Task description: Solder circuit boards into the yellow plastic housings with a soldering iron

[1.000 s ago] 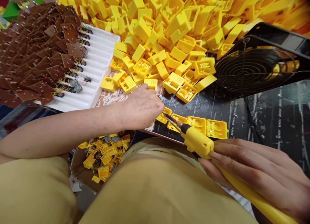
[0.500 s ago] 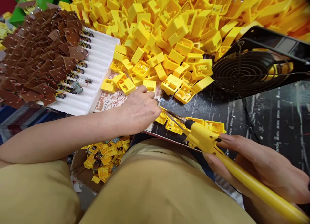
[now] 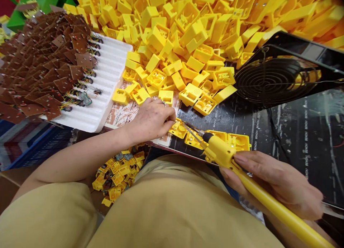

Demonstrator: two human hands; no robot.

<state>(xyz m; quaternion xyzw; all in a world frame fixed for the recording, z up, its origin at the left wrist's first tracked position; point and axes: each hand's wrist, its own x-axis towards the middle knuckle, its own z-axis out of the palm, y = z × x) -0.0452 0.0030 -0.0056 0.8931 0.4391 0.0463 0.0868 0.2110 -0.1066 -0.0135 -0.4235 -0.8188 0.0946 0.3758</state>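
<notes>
Left hand (image 3: 151, 120) pinching small yellow plastic housing (image 3: 178, 129) at mat's (image 3: 236, 113) near edge; right hand (image 3: 274, 183) wrapped around yellow soldering iron (image 3: 223, 154), tip at housing. Probably light, rigid, thin-walled: best gripped by outer side walls, away from hot tip.

Your left hand (image 3: 150, 120) reaches forward, forearm stretched across your lap, fingers pinched downward, while your right hand (image 3: 274, 185) curls closed, palm down, beside your knee.
</notes>
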